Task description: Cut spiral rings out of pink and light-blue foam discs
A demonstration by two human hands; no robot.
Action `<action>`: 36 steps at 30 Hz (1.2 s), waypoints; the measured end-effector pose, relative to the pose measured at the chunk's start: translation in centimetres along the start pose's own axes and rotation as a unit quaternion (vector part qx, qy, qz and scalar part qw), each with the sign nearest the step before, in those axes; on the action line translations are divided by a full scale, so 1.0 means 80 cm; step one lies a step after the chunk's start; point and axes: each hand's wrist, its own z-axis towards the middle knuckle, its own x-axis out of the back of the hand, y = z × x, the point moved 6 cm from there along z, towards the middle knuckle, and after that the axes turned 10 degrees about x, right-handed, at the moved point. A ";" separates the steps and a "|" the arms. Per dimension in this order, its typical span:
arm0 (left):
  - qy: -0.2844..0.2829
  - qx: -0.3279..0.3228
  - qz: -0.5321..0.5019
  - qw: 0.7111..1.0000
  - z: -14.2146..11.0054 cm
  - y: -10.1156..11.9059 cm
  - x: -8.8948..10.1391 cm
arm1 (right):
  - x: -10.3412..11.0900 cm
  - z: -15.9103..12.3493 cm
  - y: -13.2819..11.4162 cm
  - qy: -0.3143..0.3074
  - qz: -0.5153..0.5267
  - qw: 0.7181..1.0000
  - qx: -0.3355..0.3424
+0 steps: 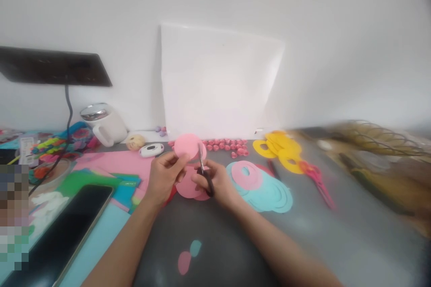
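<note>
My left hand (pixel 164 175) is closed on a pink paper circle (pixel 187 145), holding it up over the dark table (pixel 215 237). My right hand (pixel 215 181) grips black-handled scissors (pixel 203 168), whose blades point up into the right edge of the circle. More pink paper (pixel 186 186) hangs or lies just beneath the two hands. A small pink scrap (pixel 183 262) and a teal scrap (pixel 195 247) lie near the front of the table.
Teal and pink paper rings (pixel 266 188) lie right of my hands, yellow rings (pixel 281 148) and pink-handled scissors (pixel 318 179) beyond. Small pink pieces (pixel 225 145) line the back. A phone (pixel 63 233), coloured sheets (pixel 111 166) and a white mug (pixel 106 128) sit left. A white board (pixel 218 80) leans on the wall.
</note>
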 end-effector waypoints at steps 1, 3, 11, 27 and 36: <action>0.002 0.001 -0.005 1.000 0.000 -0.001 0.000 | -0.001 -0.001 0.000 0.005 0.000 1.000 -0.005; -0.005 0.007 -0.006 1.000 0.000 -0.003 -0.002 | -0.005 -0.003 0.001 0.008 0.004 1.000 -0.017; -0.011 0.020 0.046 0.999 -0.001 -0.005 -0.002 | -0.014 -0.003 0.004 -0.034 0.029 0.999 -0.017; -0.034 0.015 0.060 0.997 -0.003 -0.003 -0.005 | -0.008 0.001 -0.007 -0.044 0.034 0.998 0.036; -0.033 0.000 0.057 0.998 -0.004 0.002 -0.005 | -0.006 -0.001 -0.012 -0.032 0.022 0.999 0.008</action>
